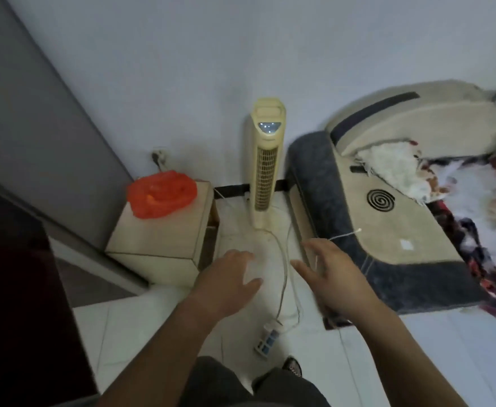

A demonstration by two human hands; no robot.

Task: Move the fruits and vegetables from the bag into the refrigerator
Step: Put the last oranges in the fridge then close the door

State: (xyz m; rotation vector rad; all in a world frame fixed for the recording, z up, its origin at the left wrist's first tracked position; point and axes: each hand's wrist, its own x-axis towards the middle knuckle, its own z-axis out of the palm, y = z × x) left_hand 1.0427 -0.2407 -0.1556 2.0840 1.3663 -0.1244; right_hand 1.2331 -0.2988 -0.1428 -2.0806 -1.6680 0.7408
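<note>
We stand on a floor of glossy white tiles (pixel 387 348), in a corner closed by a plain pale wall (pixel 182 69). Our left grip (pixel 229 277) and right grip (pixel 335 274) hang side by side over the tiles, apart from each other. Both are wide open, fingers spread, with nothing held.

Beyond the left grip and off to its left sits a boxy beige wooden cabinet (pixel 158 248). On the far end of its smooth tabletop lies the crinkled, translucent orange-red plastic bag (pixel 161 198), slumped and rounded, well apart from both grips. We cannot tell what is inside it. Further left rises a tall flat grey panel (pixel 35 127), smooth and matte.

Ahead, beyond the gap between the grips, a slim cream plastic tower fan (pixel 266 160) stands upright against the wall, its front a fine grille. A thin white cable (pixel 285 268) curves between the grips to a white power strip (pixel 267 340) lying on the tiles nearer us. Right of the right grip, a bed with a padded beige-and-grey fabric frame (pixel 387 239) carries a rumpled floral blanket (pixel 490 218).
</note>
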